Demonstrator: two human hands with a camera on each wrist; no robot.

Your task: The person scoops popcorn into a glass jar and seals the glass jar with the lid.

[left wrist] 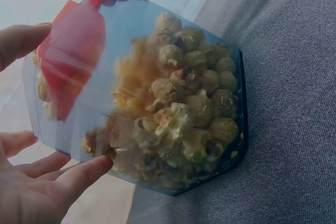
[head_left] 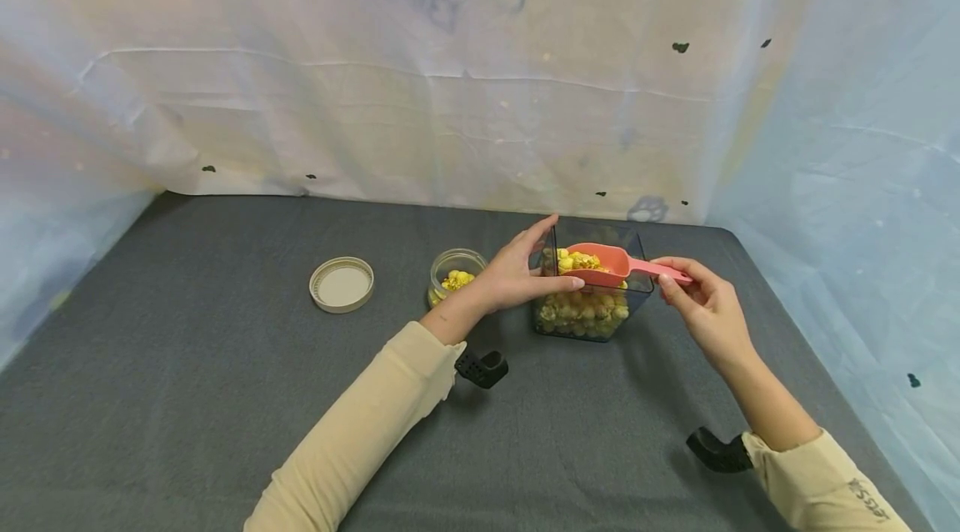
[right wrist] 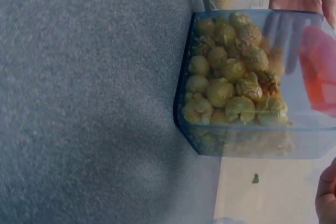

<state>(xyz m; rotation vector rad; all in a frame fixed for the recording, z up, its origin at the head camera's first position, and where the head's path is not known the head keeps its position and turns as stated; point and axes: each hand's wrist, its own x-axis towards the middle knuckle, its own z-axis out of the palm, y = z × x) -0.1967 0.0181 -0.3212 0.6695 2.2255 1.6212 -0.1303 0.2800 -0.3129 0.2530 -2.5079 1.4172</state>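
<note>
A clear, dark-tinted plastic container stands on the table with caramel-coloured popcorn filling its lower part. My left hand holds its left side, the thumb along the near rim and the other fingers spread over the wall. In my right hand the thumb and fingers pinch the handle of a coral-pink scoop. The scoop's bowl lies inside the container's mouth, above the bulk of the popcorn, and carries several yellow pieces. In the left wrist view the scoop shows through the wall.
Left of the container, partly behind my left wrist, is a small clear jar with some popcorn in it. Farther left lies a round lid with a pale inside. Light printed sheeting hangs behind the grey-covered table.
</note>
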